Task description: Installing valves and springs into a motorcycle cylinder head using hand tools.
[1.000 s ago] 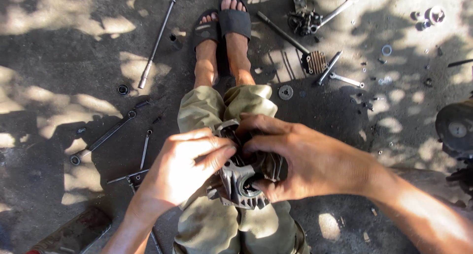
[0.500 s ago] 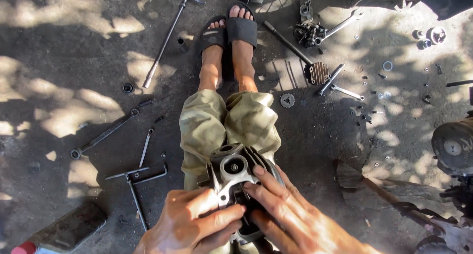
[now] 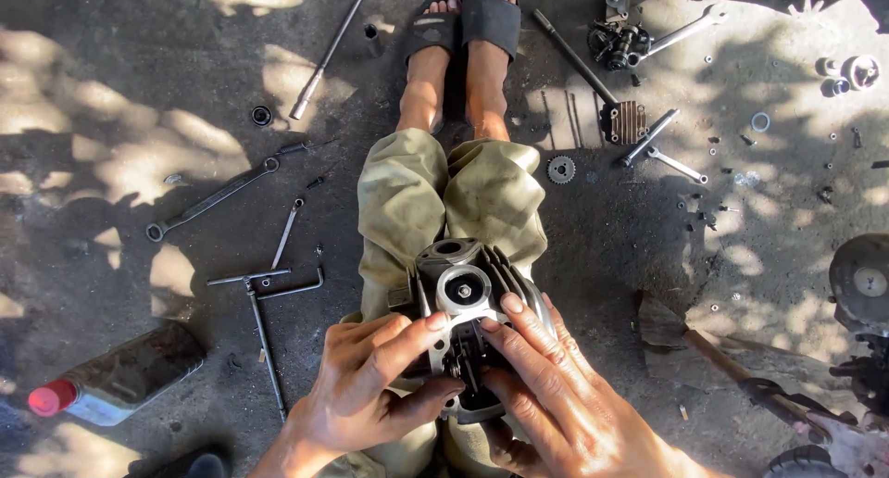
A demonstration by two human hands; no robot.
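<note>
Grip: left hand (image 3: pixel 366 399) and right hand (image 3: pixel 556 399) clasp the cylinder head (image 3: pixel 463 297) on the lap
Risk: it may slide off the knees; loose bits could scatter on the ground (image 3: pixel 111 89)

- Left of the legs (image 3: pixel 407 200), wrenches (image 3: pixel 208 200) and a bottle (image 3: pixel 120 374) clutter the ground.
- Right side: a gear (image 3: pixel 560 169) and scattered bolts (image 3: pixel 713 149); bare ground between.

L hand (image 3: pixel 366 385) & R hand (image 3: pixel 556 395) both grip finned engine cylinder head (image 3: pixel 463 293) on lap; wrench (image 3: pixel 213 198), bottle (image 3: pixel 116 374), sprocket (image 3: pixel 560 169) on ground nearby.
</note>
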